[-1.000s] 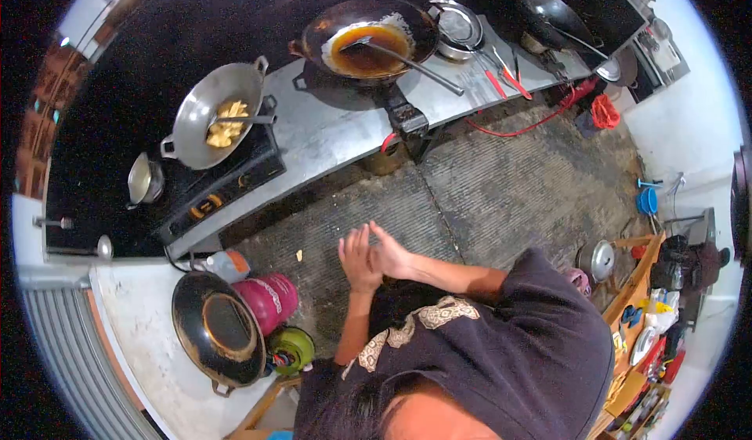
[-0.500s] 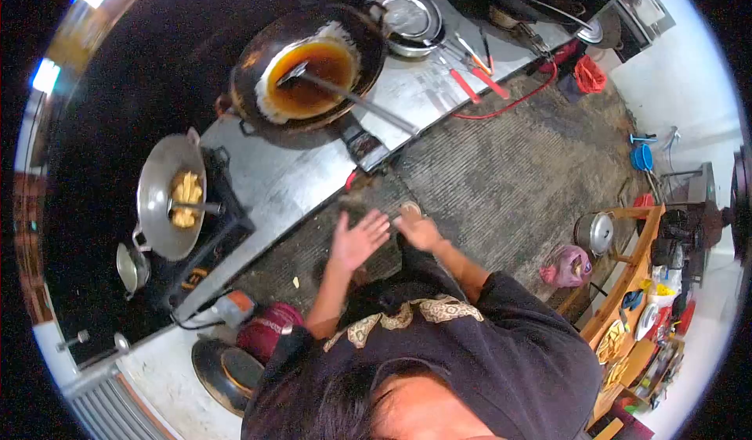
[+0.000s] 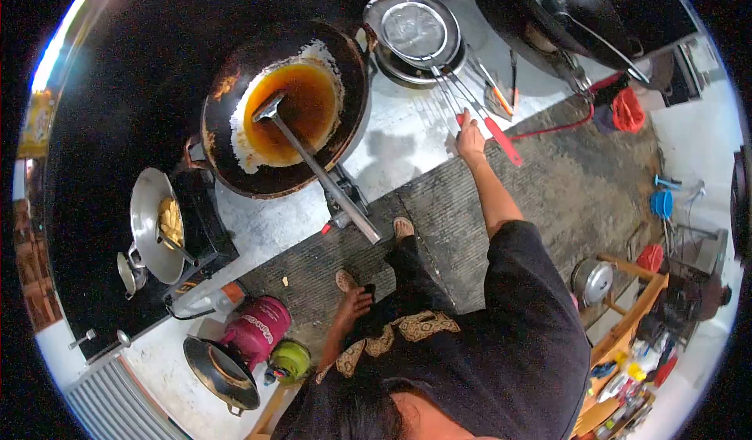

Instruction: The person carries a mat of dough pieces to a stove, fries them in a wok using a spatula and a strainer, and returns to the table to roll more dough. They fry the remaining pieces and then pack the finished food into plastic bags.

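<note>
One red handle of the strainer sits under my right hand, curled, grip closure I can't tell | left hand loosely spread, holding nothing | strainer over bowl, far side, right of wok | step, I judge: taking hold | next calls for firm grip

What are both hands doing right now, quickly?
Left hand: open, fingers loosely extended, nothing visible in it.
Right hand: at a red handle by the counter's edge; whether closed on it cannot be told.
</note>
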`<state>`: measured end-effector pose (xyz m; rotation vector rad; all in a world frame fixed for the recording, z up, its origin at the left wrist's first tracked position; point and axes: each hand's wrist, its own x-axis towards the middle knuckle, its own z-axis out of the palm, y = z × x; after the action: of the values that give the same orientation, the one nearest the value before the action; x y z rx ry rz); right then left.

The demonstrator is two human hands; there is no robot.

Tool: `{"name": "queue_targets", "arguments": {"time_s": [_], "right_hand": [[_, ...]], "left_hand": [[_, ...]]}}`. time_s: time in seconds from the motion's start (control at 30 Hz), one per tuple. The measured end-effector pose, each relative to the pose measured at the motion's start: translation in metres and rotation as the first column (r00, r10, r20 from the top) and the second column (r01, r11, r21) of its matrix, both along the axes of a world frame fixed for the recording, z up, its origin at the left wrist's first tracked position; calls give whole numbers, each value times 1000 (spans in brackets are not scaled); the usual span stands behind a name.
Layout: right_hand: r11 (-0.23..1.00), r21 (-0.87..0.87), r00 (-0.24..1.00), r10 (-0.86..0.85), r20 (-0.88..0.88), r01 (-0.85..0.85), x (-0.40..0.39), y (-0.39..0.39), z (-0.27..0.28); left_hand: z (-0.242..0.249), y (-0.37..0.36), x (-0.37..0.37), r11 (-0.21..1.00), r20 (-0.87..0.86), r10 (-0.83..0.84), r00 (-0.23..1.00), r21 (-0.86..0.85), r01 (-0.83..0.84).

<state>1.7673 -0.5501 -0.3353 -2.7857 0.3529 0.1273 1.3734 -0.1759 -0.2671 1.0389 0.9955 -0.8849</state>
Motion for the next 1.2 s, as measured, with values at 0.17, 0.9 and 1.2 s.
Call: {"name": "queue_targets", "arguments": {"time_s": [0.17, 0.9, 1.2], "right_hand": [[966, 176, 954, 141, 265, -191, 8, -6, 12], [302, 765, 768, 527, 364, -569, -242, 317, 306], [108, 679, 414, 858, 306, -726, -260, 572, 305]], "left_hand": [[-28, 12, -27, 985, 85, -2, 996, 171, -12], [224, 44, 97, 953, 831, 105, 546, 73, -293], [221, 302, -67, 645, 780, 492, 387, -29, -763]]}}
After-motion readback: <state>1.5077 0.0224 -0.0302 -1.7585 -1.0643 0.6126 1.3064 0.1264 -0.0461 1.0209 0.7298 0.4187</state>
